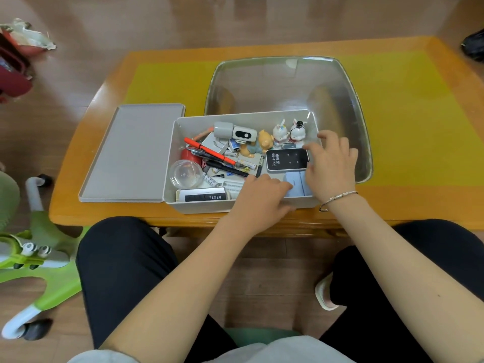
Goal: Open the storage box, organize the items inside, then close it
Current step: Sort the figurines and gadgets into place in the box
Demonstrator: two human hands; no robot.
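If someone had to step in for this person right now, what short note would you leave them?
Left hand: reaching over the near wall of the storage box, fingers curled among the items; whether it holds anything is hidden.
Right hand: fingers spread, touching the right edge of the black WiFi device.
Lid: off, lying flat on the table left of the box.
Done: box opened.
Left: pens, batteries and small parts at the box's left are still jumbled; the two rabbit figurines stand upright at the back. Finish sorting, then put the lid back on.
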